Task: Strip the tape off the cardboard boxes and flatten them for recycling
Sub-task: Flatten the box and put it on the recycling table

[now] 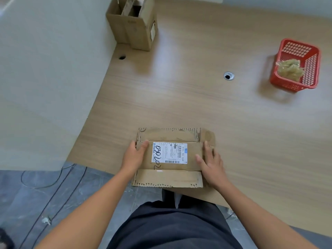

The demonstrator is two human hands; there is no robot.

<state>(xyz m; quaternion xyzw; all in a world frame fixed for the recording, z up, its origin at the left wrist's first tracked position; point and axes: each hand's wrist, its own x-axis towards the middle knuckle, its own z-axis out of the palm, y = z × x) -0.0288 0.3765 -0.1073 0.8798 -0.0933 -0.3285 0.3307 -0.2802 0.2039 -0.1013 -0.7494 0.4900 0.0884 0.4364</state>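
Cardboard box [170, 175], flattened, lies at the near edge of the wooden worktop [179, 97], just in front of the person, its near flap reaching the worktop's edge.

The left hand [134, 156] rests palm down on the box's left edge, its fingers [144, 144] fairly straight and released, pressing on the cardboard rather than closed round it; whether the outer ones bend over the edge cannot be told. Between the hands a white shipping label [169, 152] is stuck on the top face, with black handwritten numbers running along its left side. The right hand [212, 165] lies flat on the box's right edge, fingers spread and straight, grasping nothing.

Farther back, by the pale wall panel [45, 69] at the left, a second cardboard box [133, 27] stands upright and open-topped. A dark cable hole [122, 57] sits near it, and a metal-rimmed grommet [228, 76] lies toward the middle right. Well apart at the far right stands a red plastic basket [310, 69] holding a crumpled wad of tape [289, 69].
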